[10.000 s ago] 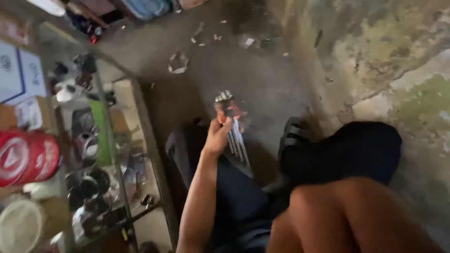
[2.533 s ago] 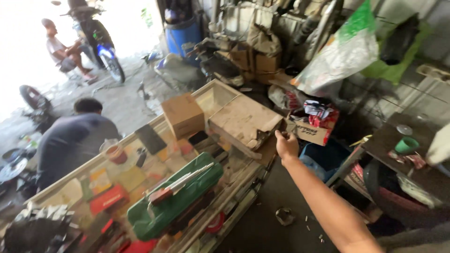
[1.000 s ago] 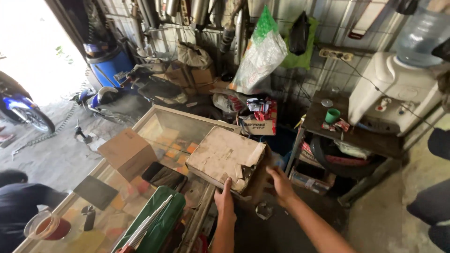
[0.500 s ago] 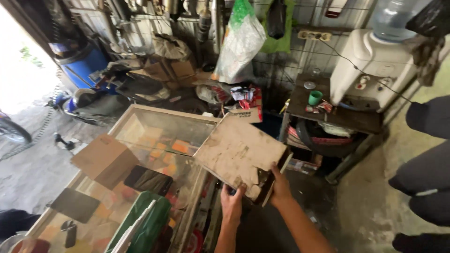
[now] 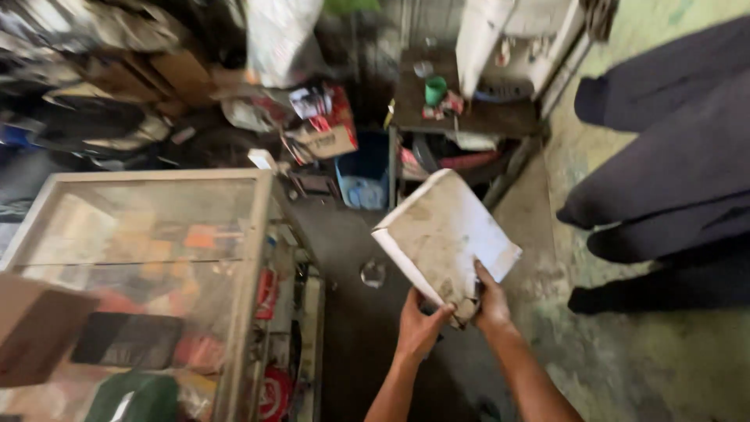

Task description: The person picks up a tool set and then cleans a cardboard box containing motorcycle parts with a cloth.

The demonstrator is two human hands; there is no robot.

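Head view, both hands up. Flat, dirty white cardboard box [image 5: 445, 234] is in the air over the dark floor [image 5: 351, 336], tilted, far corner raised. It sits just right of the glass display case [image 5: 254, 234] and is not touching it.

Left hand [image 5: 419, 328]: fingers clenched on the box's torn near corner from below. Right hand [image 5: 492, 301]: fingers grasping the same corner, thumb on top.

Step in hand, as I judge it: carrying the box clear of the case.

Both grips share one weak corner, so I think any further move calls for spreading the hands along the edges.

A person in dark trousers [image 5: 672, 180] stands near on the right. Green cup [image 5: 435, 90] on the far table [image 5: 476, 117].
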